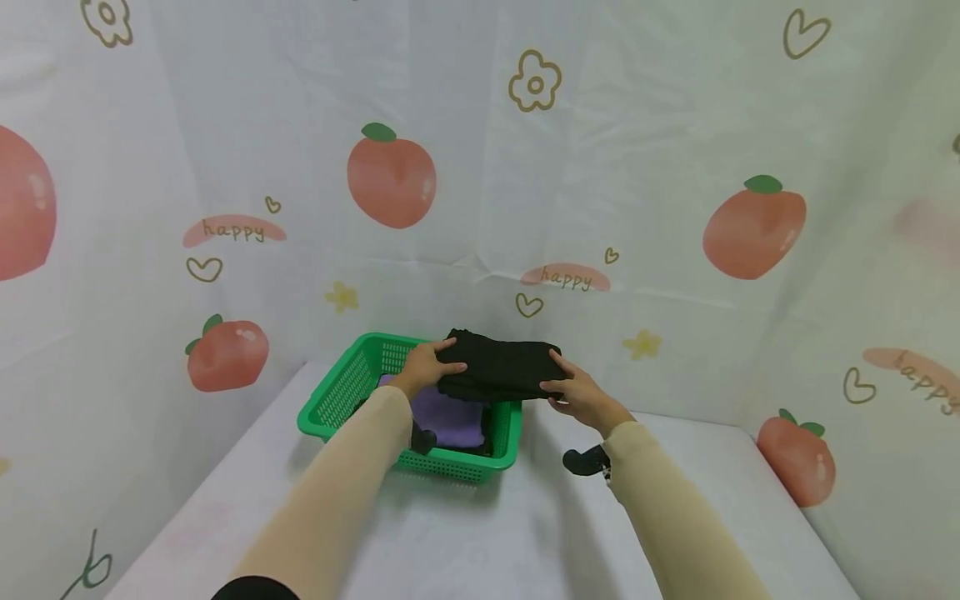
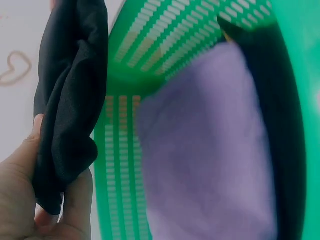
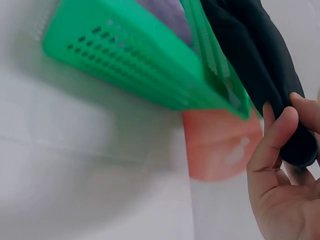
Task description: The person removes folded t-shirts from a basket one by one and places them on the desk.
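Observation:
Both hands hold a folded black cloth (image 1: 498, 367) over the back right part of a green basket (image 1: 337, 379). My left hand (image 1: 426, 367) pinches its left end, and in the left wrist view the thumb and fingers (image 2: 77, 200) close on the dark fabric (image 2: 75, 90). At the other end, my right hand (image 1: 585, 396) grips the cloth between thumb and fingers, as the right wrist view also shows with the black fabric (image 3: 265, 65). Below, a folded purple cloth (image 1: 450, 421) lies inside the basket, with dark fabric (image 2: 280, 110) beside and under it.
The basket stands on a white-covered table (image 1: 465, 542) near the back. Behind it hangs a white backdrop (image 1: 465, 208) printed with peaches, hearts and flowers. A dark wrist device (image 1: 588, 461) sits below the right hand, and a second one (image 1: 422, 439) overlaps the basket.

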`<state>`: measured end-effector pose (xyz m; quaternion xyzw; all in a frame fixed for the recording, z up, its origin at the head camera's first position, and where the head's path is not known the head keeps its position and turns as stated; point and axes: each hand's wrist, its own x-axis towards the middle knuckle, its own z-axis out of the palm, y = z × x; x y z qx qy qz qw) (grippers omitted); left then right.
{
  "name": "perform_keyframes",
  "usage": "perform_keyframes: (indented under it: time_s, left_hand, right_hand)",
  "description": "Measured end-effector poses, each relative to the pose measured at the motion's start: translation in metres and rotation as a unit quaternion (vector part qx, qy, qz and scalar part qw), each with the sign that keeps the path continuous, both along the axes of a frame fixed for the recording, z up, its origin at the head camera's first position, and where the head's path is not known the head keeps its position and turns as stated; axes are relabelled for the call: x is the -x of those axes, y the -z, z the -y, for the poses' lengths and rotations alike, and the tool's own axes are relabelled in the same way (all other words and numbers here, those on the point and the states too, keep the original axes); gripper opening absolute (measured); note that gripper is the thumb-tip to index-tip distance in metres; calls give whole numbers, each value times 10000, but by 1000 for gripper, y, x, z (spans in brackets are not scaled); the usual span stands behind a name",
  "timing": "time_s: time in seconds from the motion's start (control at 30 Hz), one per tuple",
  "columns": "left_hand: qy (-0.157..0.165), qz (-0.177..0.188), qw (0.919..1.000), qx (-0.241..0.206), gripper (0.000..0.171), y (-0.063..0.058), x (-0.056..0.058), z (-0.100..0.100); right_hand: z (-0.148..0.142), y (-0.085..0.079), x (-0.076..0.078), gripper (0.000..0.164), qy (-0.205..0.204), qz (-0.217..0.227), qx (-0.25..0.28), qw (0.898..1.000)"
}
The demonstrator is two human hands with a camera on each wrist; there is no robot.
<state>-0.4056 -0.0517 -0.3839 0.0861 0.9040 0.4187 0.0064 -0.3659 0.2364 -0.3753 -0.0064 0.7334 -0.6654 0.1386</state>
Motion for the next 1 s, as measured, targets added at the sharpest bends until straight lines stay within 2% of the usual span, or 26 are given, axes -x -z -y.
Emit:
perform_keyframes:
  time_s: [0.27, 0.67, 1.0]
  left_hand:
    - [87, -13, 9999, -139, 68, 0, -8, -35]
    - [211, -27, 9996, -176, 67, 9, -8, -69]
    - [374, -33, 9992, -143, 65, 10, -9, -100]
  right_hand:
    - [-34, 6, -6, 80, 65, 48, -42, 10000]
    - [-66, 11, -19, 81, 148, 105, -143, 9997]
    - [-100, 14, -32, 89, 59, -70, -26, 10000]
